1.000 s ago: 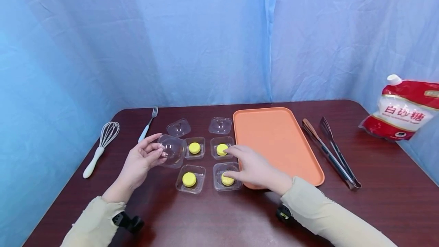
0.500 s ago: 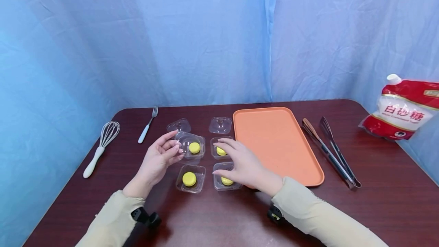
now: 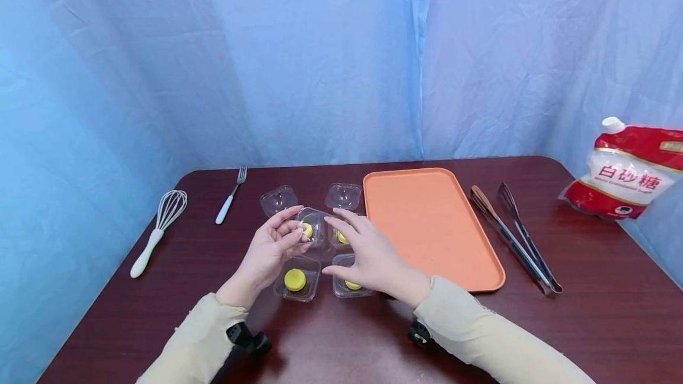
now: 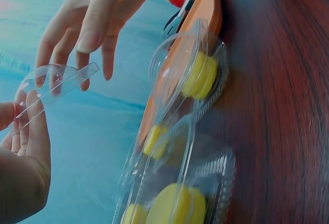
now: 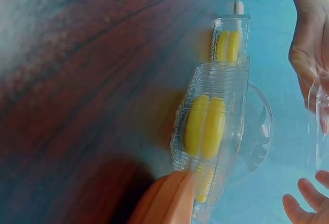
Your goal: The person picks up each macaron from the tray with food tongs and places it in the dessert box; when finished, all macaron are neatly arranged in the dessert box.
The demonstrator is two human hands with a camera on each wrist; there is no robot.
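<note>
In the head view my left hand (image 3: 272, 253) pinches a clear domed plastic lid (image 4: 56, 77) at its left edge, held up over the boxes. Fingers and thumb spread apart, my right hand (image 3: 370, 256) hovers at the lid's right side with nothing in its grasp. Below, several clear square plastic boxes stand in two rows, one yellow macaron in each. The front left macaron (image 3: 294, 280) lies in full sight in its box (image 3: 305, 296). My right hand partly covers the front right box (image 3: 349, 294); its macaron (image 5: 205, 126) shows in the right wrist view.
Two more clear lids, one at left (image 3: 279, 199) and one at right (image 3: 343, 195), lie behind the boxes. An orange tray (image 3: 427, 224) and metal tongs (image 3: 512, 236) lie to the right, near a sugar bag (image 3: 624, 170). A whisk (image 3: 157, 233) and a fork (image 3: 232, 194) are at left.
My left hand has carried the lid rightward from the left side to above the boxes. My right hand has shifted slightly left, and the two hands are now closer together.
</note>
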